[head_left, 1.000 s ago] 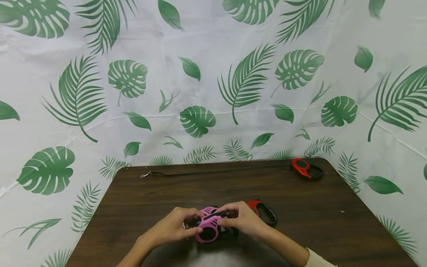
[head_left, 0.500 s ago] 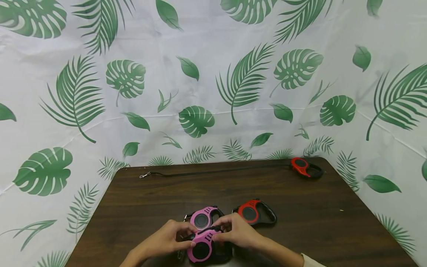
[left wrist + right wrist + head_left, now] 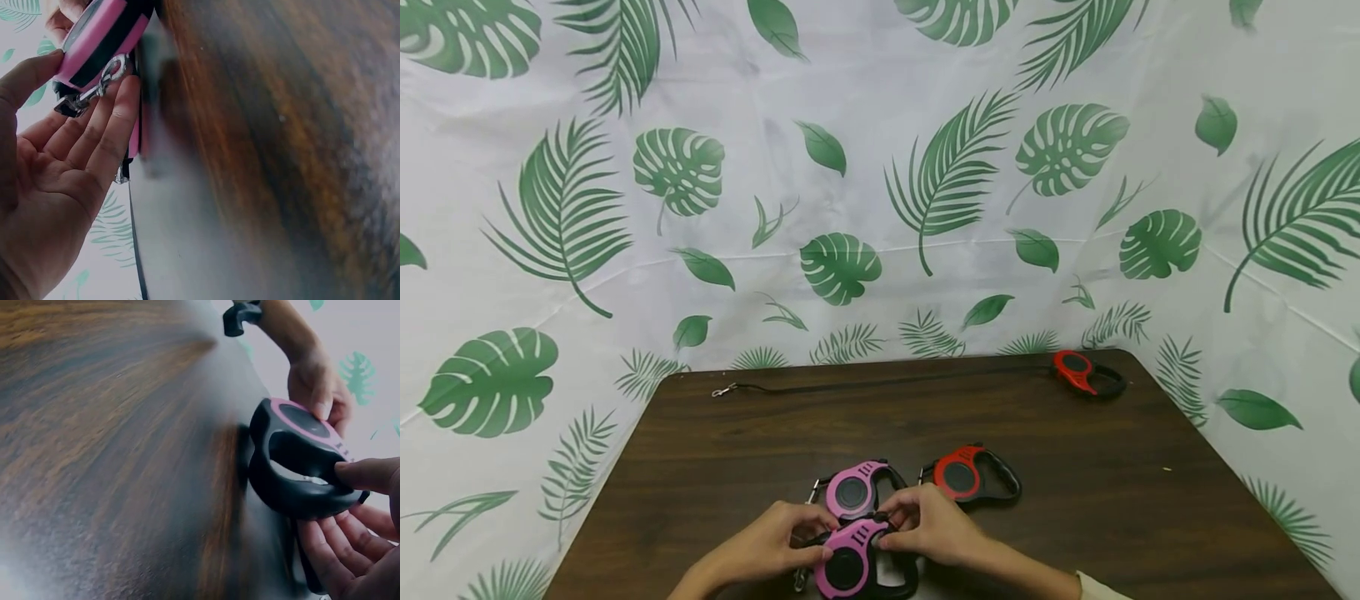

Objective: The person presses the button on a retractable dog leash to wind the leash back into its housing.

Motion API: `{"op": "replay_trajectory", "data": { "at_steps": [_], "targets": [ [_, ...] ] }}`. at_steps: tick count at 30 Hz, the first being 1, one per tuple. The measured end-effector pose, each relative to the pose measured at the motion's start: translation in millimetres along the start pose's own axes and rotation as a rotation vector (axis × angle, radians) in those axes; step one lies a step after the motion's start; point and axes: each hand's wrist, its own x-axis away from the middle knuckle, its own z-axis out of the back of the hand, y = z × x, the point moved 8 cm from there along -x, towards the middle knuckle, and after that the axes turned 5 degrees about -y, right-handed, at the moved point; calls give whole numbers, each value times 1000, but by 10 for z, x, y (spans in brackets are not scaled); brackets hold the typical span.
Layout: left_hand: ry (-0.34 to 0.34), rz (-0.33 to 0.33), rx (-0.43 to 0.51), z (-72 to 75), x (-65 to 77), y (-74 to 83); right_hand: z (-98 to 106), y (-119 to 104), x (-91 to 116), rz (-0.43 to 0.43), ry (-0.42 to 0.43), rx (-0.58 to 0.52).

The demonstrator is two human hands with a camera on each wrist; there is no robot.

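Both of my hands hold a pink retractable dog leash (image 3: pixel 845 568) near the table's front edge. My left hand (image 3: pixel 763 546) pinches its round case, thumb on top and fingers beneath. In the left wrist view its metal snap hook (image 3: pixel 105 84) hangs over those fingers. My right hand (image 3: pixel 940 529) grips the leash where the case meets the black loop handle (image 3: pixel 300 497), thumb over the handle and fingers below. Just behind lies a second pink leash (image 3: pixel 852 493) on the table, partly covered by my fingers.
A red leash (image 3: pixel 958 477) lies right of the pink pair, close behind my right hand. Along the back of the brown table (image 3: pixel 737 450), another red leash (image 3: pixel 1075 372) has its black cord drawn out leftward to a metal clip (image 3: pixel 725 390). A leaf-patterned cloth (image 3: pixel 850 183) hangs behind.
Both hands have brought the held pink leash toward the front edge and lowered it close to the table. The second pink leash and the nearer red one now show more fully behind.
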Motion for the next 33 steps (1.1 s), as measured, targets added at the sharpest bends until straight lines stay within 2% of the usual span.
{"op": "replay_trajectory", "data": {
  "at_steps": [6, 16, 29, 33],
  "targets": [
    [0, -10, -31, 14, 4, -33, -38, 14, 21, 39, -1, 92],
    [-48, 10, 22, -29, 27, -85, -62, 12, 32, 60, 18, 208],
    [-42, -3, -10, -18, 49, -45, -89, -84, 82, 167, 77, 445],
    [-36, -13, -55, -21, 61, -27, -80, -94, 103, 162, 83, 474]
  ]
}}
